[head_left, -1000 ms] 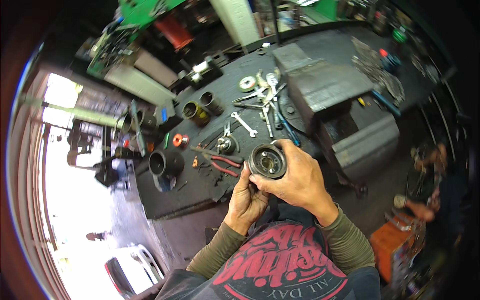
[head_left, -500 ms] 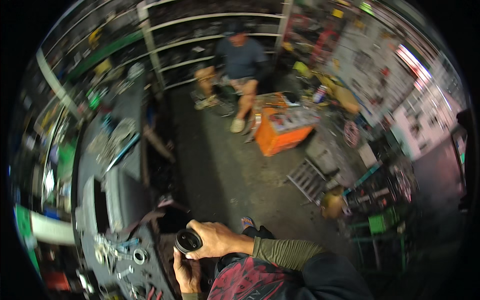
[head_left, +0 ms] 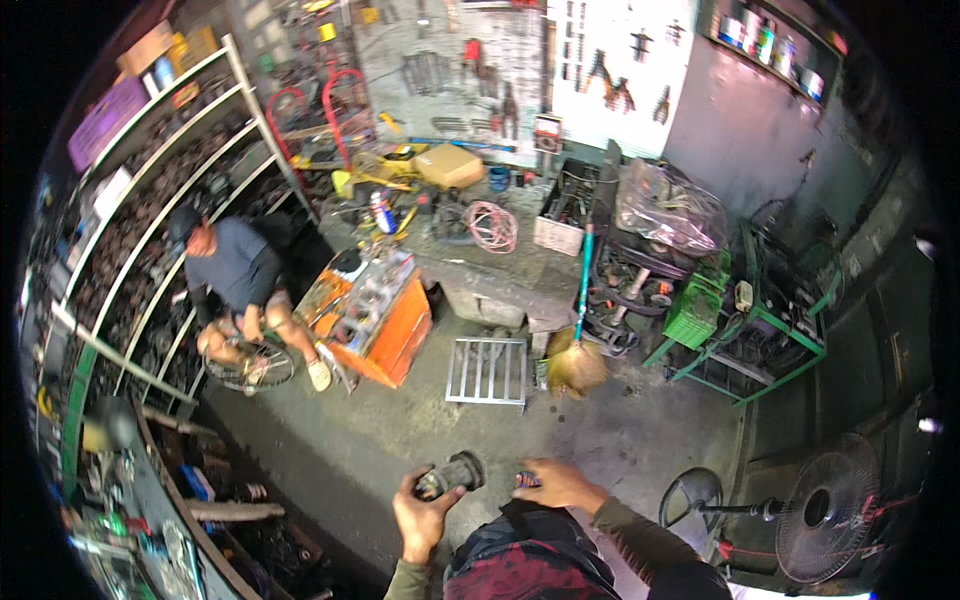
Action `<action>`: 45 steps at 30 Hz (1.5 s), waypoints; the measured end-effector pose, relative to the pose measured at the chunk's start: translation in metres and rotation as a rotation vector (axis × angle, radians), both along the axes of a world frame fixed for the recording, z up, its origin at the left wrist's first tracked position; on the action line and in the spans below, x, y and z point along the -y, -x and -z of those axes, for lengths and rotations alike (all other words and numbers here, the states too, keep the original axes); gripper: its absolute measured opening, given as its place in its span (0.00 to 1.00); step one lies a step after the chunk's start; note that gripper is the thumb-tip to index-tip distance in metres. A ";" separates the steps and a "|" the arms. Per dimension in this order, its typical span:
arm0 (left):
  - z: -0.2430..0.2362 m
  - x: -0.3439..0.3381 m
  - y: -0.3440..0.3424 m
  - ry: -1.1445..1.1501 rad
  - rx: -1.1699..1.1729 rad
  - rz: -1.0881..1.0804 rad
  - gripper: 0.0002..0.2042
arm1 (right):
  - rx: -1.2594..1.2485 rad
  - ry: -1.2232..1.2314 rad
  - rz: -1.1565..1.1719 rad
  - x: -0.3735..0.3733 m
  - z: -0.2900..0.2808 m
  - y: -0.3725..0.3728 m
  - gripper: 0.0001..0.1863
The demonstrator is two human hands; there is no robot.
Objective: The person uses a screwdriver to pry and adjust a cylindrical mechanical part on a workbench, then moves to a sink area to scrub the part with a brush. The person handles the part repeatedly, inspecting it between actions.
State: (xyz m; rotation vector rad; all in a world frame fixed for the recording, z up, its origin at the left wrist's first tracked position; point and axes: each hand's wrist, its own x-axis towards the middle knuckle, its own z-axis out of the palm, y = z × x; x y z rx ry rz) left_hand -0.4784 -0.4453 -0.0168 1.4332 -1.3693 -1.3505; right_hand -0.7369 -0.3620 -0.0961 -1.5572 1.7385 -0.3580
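My left hand (head_left: 422, 518) is wrapped round a dark cylindrical metal part (head_left: 463, 472) with a wider rim at its right end. It holds the part up in front of my body, tilted on its side. To the right, apart from the part, my right hand (head_left: 565, 486) reaches leftward with its fingers stretched out, and I see nothing held in it. Just beyond its fingertips shows a bit of a blue and orange sandal (head_left: 527, 480) down at floor level.
A person (head_left: 235, 270) sits at the left by shelves (head_left: 240, 85) packed with dark parts. Ahead stand an orange box (head_left: 385, 340), a metal rack stool (head_left: 487, 370) and a broom (head_left: 577, 365). A green-framed stand (head_left: 740, 375) and a fan (head_left: 820, 510) are on the right; a workbench (head_left: 165, 480) edges the left.
My view has swung right, away from the workbench. Both hands were on the dark part; now the right hand has come off it and the left alone holds it.
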 end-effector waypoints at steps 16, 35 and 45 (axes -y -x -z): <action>0.177 0.201 0.463 0.037 -0.268 0.606 0.33 | 0.247 -0.163 1.767 -0.246 0.132 0.114 0.14; 0.405 0.393 0.777 0.468 0.291 1.105 0.23 | 0.089 -0.269 2.243 -0.096 -0.008 0.079 0.20; 0.348 0.169 0.648 -0.195 0.477 1.797 0.21 | 0.468 -0.403 2.623 -0.026 0.033 -0.079 0.27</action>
